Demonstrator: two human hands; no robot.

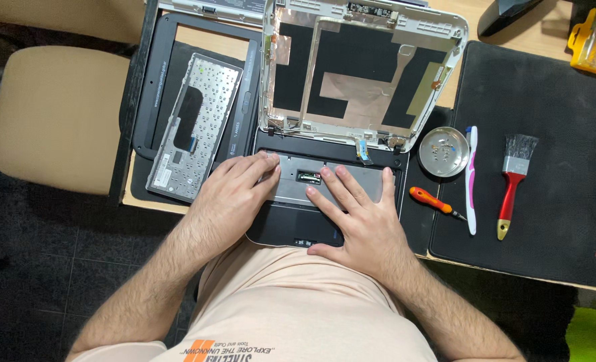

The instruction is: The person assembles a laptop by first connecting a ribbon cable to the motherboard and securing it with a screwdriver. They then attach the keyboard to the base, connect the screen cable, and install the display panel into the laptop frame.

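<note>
Both hands lie flat, fingers spread, gripping nothing: left hand (pixel 234 191) and right hand (pixel 358 214) press a dismantled laptop base (pixel 291 228). Beyond the left hand's fingertips lies a detached keyboard (pixel 194 124); just right of the right hand lies an orange screwdriver (pixel 435 202).

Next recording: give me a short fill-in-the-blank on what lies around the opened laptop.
Both hands, left hand and right hand, rest on the laptop's ____.
The paintbrush has a ____ handle.
The round metal dish holds small ____.
The removed keyboard lies to the person's ____.

Missing: base; red; screws; left
</note>
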